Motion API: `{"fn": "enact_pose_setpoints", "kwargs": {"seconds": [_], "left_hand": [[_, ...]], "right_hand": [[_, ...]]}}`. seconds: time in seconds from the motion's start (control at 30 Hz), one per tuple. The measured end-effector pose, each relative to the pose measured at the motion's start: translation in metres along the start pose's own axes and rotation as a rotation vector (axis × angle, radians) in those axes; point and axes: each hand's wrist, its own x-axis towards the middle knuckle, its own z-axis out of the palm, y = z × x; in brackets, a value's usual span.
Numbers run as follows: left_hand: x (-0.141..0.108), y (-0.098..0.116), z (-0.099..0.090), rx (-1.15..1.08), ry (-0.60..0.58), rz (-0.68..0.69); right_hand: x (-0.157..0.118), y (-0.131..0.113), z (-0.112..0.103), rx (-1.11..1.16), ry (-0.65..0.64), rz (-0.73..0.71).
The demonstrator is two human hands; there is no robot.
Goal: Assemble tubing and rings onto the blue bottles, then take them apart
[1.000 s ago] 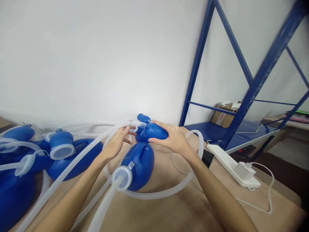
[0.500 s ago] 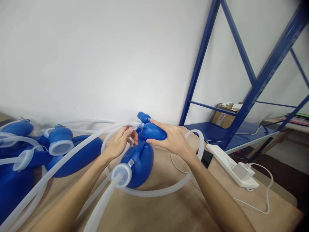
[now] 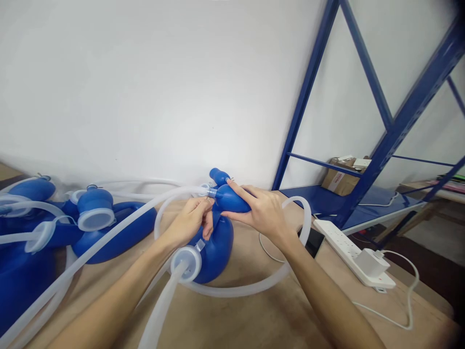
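Near the wall, my right hand (image 3: pixel 259 211) grips a small blue bulb (image 3: pixel 231 198), thumb below it and fingers over its top. My left hand (image 3: pixel 198 215) is closed in a pinch on a small metal clip (image 3: pixel 208 198) at the bulb's left end, where a clear connector joins a translucent hose (image 3: pixel 160 196). A smaller blue piece (image 3: pixel 218 176) sits just behind the bulb. Below both hands lies a larger blue bottle (image 3: pixel 220 252) with a translucent cap (image 3: pixel 186 264), from which another hose (image 3: pixel 160 310) runs toward me.
More blue bottles (image 3: pixel 119 237) with caps and hoses crowd the table's left side. A hose loop (image 3: pixel 269 283) curves round on the right. Beyond it are a dark phone-like object (image 3: pixel 313 241), a white power strip (image 3: pixel 341 245) with a plug, and a blue metal rack (image 3: pixel 308 97) holding a cardboard box (image 3: pixel 339 182).
My left hand has moved slightly right and down, its fingers now closed on the clip, which stood upright above them before. The whole view has shifted slightly.
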Motion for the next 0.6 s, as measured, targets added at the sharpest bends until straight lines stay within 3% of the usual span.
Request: {"fn": "enact_pose_setpoints", "kwargs": {"seconds": [0.2, 0.33, 0.43, 0.6], "left_hand": [[-0.002, 0.01, 0.003, -0.077, -0.028, -0.087], [-0.003, 0.018, -0.004, 0.002, -0.013, -0.111], [-0.005, 0.022, -0.014, 0.228, 0.021, -0.05], [-0.012, 0.024, -0.032, 0.913, 0.331, 0.32]], "right_hand": [[-0.001, -0.001, -0.001, -0.059, 0.028, -0.032], [0.0, 0.001, -0.002, -0.01, -0.016, 0.001], [0.0, 0.003, -0.001, 0.026, -0.056, 0.033], [0.0, 0.005, -0.001, 0.053, -0.161, 0.034]]}}
